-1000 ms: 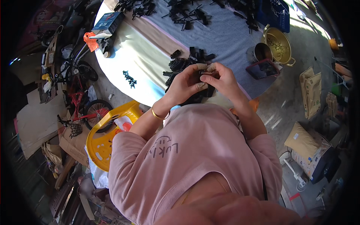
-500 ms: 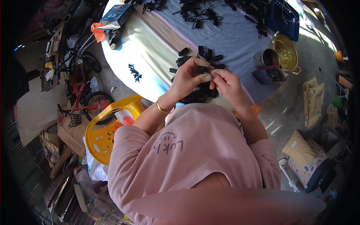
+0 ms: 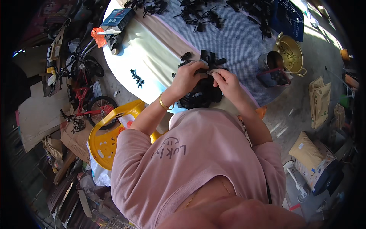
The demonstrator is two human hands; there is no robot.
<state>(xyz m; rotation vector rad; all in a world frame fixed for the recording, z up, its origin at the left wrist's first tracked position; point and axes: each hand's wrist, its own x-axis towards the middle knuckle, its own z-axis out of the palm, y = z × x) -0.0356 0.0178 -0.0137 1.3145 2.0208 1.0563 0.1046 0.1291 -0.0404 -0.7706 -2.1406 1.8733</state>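
My left hand point(image 3: 187, 79), with a gold bangle at the wrist, is closed over a pile of black plastic parts point(image 3: 198, 96) at the table's near edge. Its fingers and thumb grip something dark and small, mostly hidden. Close beside it, my right hand point(image 3: 228, 83) pinches thumb against fingers, the tips meeting the left fingertips. Whatever sits in that pinch is too small to name. More black parts point(image 3: 213, 59) lie just beyond both hands on the cloth.
Heaps of black parts point(image 3: 202, 15) cover the table's far side; a small cluster point(image 3: 137, 78) lies left. At right are a metal cup point(image 3: 271, 60), a phone point(image 3: 273, 78), a brass-coloured pot point(image 3: 290, 53) and a blue basket point(image 3: 288, 21). A yellow chair point(image 3: 101, 143) stands left.
Both hands have turned and lowered slightly over the pile, with the left fingers now curled farther over. The fingertips of the two hands stay together.
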